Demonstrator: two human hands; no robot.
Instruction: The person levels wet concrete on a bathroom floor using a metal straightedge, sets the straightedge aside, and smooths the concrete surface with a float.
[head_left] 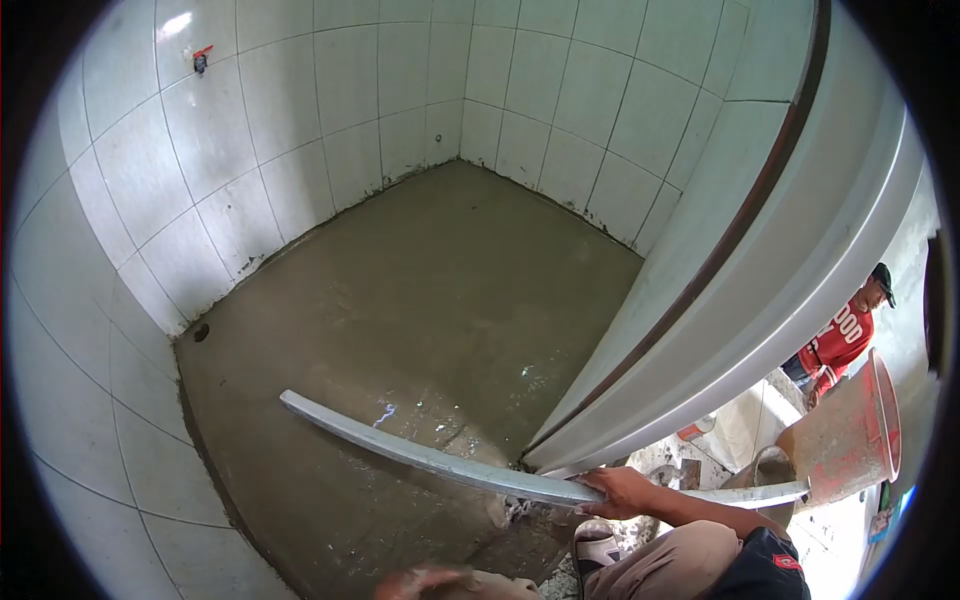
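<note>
My right hand (625,492) is wrapped round a long grey metal straightedge (430,458), near the foot of the door frame. The bar reaches left over the wet grey mortar floor (400,270) and right past my forearm toward a bucket. Whether its far end touches the mortar or hangs just above it, I cannot tell. At the bottom edge my left hand (430,578) is smeared and partly cut off, close to my knee; its fingers cannot be made out. Below the bar, a sandalled foot (597,545) shows beside my bent leg.
White tiled walls (380,80) enclose the mortar. A pipe outlet with a red piece (200,62) juts from the left wall, and a drain hole (201,332) lies in the left corner. The pale door frame (740,290) rises right. Beyond are a mortar-stained bucket (840,440) and a person in red (845,335).
</note>
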